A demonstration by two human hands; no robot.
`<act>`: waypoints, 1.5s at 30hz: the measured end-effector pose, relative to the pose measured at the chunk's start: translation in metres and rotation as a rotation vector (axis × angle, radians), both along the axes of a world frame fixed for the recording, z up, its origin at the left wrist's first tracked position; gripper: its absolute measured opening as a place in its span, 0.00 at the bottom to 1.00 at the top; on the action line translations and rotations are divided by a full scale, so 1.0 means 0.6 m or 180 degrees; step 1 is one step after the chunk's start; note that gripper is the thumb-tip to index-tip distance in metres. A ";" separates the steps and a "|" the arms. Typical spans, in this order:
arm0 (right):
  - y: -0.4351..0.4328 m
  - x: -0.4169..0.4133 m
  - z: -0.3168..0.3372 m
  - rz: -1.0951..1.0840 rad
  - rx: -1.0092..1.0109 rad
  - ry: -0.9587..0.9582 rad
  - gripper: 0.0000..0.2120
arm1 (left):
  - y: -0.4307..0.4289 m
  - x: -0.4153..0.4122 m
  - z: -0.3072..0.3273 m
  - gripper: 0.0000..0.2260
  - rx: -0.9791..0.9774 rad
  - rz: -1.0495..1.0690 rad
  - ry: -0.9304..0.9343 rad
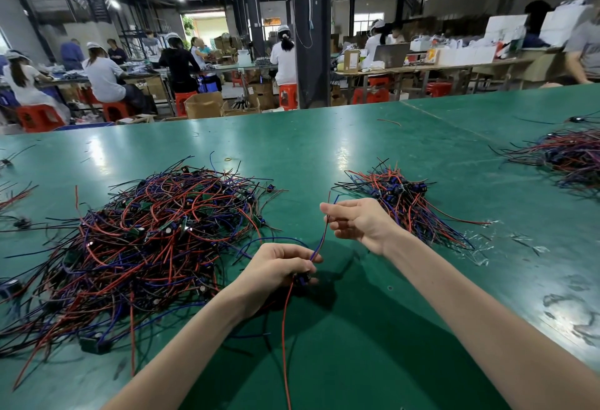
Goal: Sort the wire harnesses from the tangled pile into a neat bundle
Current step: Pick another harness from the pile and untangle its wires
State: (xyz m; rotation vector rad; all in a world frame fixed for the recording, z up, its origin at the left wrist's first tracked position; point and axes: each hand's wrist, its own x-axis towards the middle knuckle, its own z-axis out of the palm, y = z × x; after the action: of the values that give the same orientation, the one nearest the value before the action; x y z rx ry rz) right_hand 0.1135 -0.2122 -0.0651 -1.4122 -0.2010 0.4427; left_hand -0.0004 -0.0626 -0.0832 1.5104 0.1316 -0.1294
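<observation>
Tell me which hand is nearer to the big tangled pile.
Left. The left hand sits at the right edge of the tangled pile; the right hand is farther right, by the smaller bundle. Both hold one wire harness.

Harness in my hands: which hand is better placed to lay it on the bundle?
Right, probably: right hand pinches the harness beside the bundle; left hand grips it nearer the pile.

Two bare forearms (181, 344) enter from the bottom edge; bare left hand (276, 267) at lower centre, bare right hand (360, 221) just above-right.
</observation>
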 end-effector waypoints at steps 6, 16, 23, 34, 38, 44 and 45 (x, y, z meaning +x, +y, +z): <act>0.003 0.004 -0.002 -0.0031 0.0054 -0.0097 0.03 | 0.000 0.000 0.001 0.13 0.0226 -0.0012 -0.0048; 0.002 0.006 -0.002 0.0000 0.0251 -0.0085 0.05 | -0.002 -0.002 0.006 0.10 0.0209 0.0063 -0.0059; -0.001 0.014 -0.004 -0.0312 0.0492 -0.0004 0.07 | -0.002 -0.004 0.014 0.09 -0.0005 0.0053 0.0036; -0.005 0.011 0.003 -0.0428 0.0701 0.0071 0.04 | 0.004 -0.002 0.012 0.11 -0.0145 -0.0027 -0.0006; -0.007 0.012 0.005 -0.0293 0.0732 0.0024 0.04 | 0.008 -0.002 0.012 0.13 -0.0129 -0.0043 -0.0002; -0.004 0.013 0.003 -0.0220 0.0669 -0.0128 0.08 | 0.006 -0.001 0.011 0.14 -0.0049 -0.0016 0.0027; -0.004 0.013 0.003 -0.0215 0.0648 -0.0158 0.09 | 0.006 -0.001 0.011 0.14 -0.0075 -0.0011 0.0021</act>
State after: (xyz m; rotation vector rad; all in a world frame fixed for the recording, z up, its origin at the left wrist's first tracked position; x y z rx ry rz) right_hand 0.1211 -0.2145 -0.0631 -1.2271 -0.2314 0.3222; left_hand -0.0012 -0.0590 -0.0766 1.4868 0.1325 -0.1382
